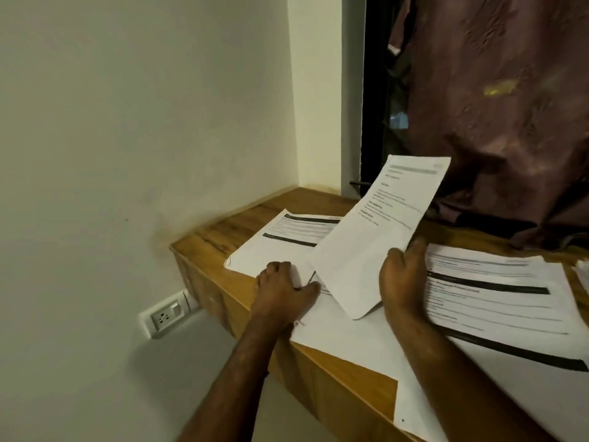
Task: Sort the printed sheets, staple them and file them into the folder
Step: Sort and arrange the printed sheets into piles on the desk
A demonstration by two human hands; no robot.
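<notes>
Printed white sheets lie spread over a wooden desk. My right hand grips the near right edge of one printed sheet and holds it lifted and tilted above the others. My left hand presses with curled fingers on a left stack of sheets near the desk's front edge. A right stack with black header bars lies under my right forearm. A large bottom sheet overhangs the front edge. No stapler or folder is in view.
A pale wall runs along the left, with a white socket plate below the desk's corner. A brown curtain hangs behind the desk at the right, beside a dark window gap.
</notes>
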